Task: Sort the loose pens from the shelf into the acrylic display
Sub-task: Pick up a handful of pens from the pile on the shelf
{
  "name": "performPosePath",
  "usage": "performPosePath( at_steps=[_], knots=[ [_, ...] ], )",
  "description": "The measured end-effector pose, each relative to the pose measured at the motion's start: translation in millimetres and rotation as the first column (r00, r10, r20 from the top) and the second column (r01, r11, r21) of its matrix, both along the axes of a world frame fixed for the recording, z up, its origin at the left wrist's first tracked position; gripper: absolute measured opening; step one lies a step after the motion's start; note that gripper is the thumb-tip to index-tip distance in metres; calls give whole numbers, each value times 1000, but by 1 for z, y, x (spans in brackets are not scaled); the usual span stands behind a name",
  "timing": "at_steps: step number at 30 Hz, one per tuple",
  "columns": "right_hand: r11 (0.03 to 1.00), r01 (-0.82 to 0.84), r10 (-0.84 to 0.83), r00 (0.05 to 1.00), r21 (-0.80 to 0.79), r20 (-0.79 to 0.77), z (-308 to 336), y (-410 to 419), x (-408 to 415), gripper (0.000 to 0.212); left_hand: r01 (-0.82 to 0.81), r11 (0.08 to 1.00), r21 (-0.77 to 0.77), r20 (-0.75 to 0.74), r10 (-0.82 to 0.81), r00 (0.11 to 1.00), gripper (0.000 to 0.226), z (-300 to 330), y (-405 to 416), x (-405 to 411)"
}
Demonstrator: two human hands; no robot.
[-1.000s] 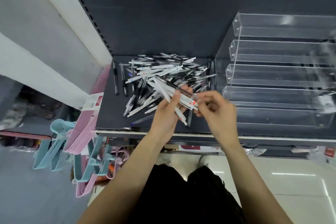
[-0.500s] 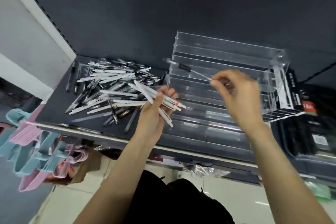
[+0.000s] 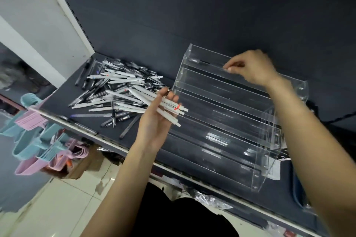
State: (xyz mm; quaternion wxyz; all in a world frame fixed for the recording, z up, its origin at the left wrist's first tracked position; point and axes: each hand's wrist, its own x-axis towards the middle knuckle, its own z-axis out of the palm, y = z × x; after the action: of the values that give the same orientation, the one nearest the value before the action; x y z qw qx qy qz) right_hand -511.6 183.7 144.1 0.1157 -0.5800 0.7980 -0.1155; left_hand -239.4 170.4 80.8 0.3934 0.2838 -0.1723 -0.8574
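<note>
Dark, matte shelving backs the whole scene, and on the dark shelf [image 3: 63, 100] the work splits between two hands. At the top tier of the acrylic display [image 3: 227, 113] the right hand [image 3: 250, 69] has its fingertips [image 3: 228, 69] pinched at the tier's front lip, on the end of a slim clear pen [image 3: 202, 62] whose far end already lies along the trough. To my eye this is the laying-in step: the pen wants lowering flat and parallel to the divider, let go only once its full length rests in the channel, or it could roll and cock across the lip. Lower down, the left hand [image 3: 158, 119] curls round a bundle of white pens [image 3: 165, 105], smooth cylinders with red-marked labels near one end, fanned slightly and jutting over the display's left edge without clearly touching it. Keeping that bundle level should stop one sliding out. Behind it, the loose pile of pens [image 3: 115, 90] sprawls across the shelf, a tangle of white, black and clear barrels, most still to sort. All the lower tiers look empty, glossy and hard-edged, catching glare. Pastel plastic hangers [image 3: 36, 140], pink and blue, hang below the shelf's left end.
</note>
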Motion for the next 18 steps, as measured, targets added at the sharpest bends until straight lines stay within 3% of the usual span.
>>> performPosePath(
  at_steps=[3, 6, 7, 9, 11, 12, 14, 18],
  knots=[
    [992, -85, 82, 996, 91, 31, 5, -6, -5, 18, 13, 1000, 4, 10, -13, 1000, 24, -1, 1, -6],
    [985, -121, 129, 990, 123, -57, 4, -9, -3, 26, 38, 999, 2, 8, -38, 999, 27, 0, 3, -13],
    [990, -108, 118, 987, 93, -111, 4, -8, 1, 27, 40, 999, -1, 10, -40, 999, 29, 1, 4, -15],
    [988, -79, 55, 982, -129, -179, 5, 3, 16, 26, 41, 999, -12, 22, -40, 999, 32, 3, 6, -19],
    [920, -77, 80, 997, -384, -8, 7, 21, 45, 20, 49, 998, -27, 13, -49, 999, 35, 6, 9, -25],
    [901, -80, 140, 984, -427, 110, 6, 31, 62, 17, 58, 998, -36, 6, -58, 998, 35, 7, 11, -28],
    [923, -114, 204, 954, -367, 219, -1, 48, 90, 15, 85, 995, -60, 9, -84, 996, 36, 10, 17, -34],
    [956, -68, 151, 948, -284, 281, -19, 70, 101, 17, 166, 980, -114, 21, -164, 986, 41, 14, 33, -47]
  ],
)
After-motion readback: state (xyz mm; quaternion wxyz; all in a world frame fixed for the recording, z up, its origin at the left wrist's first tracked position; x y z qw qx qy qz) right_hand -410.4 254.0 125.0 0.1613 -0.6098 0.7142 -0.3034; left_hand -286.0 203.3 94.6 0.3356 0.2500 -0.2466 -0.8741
